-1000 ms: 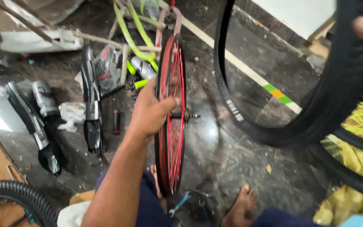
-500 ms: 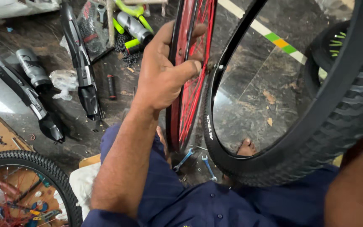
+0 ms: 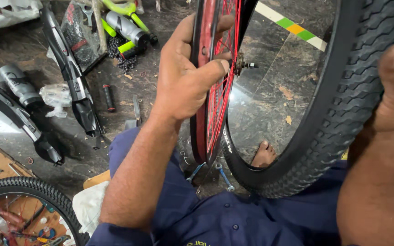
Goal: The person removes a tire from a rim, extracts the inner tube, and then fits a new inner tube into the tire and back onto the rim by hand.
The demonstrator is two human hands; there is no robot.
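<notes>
My left hand [image 3: 183, 82] grips the rim of a red bicycle wheel [image 3: 204, 114] that stands upright between my knees, its red spokes and silver axle [image 3: 245, 65] beside my thumb. My right hand [image 3: 391, 100] holds a black knobby tyre [image 3: 338, 118] up at the right, thumb pressed on the tread. The tyre's lower loop hangs close against the red rim near my lap. My bare foot [image 3: 264, 155] shows through the tyre's opening.
Black bicycle mudguards [image 3: 71, 77] and frame parts lie on the dark stone floor at left, with a green frame piece [image 3: 124, 18] at the top. A blue spanner [image 3: 224, 176] lies by my legs. Another tyred wheel [image 3: 28, 205] rests on cardboard at lower left.
The red wheel and the tyre have come closer to me and to each other. My right hand with the tyre has dropped into view at right.
</notes>
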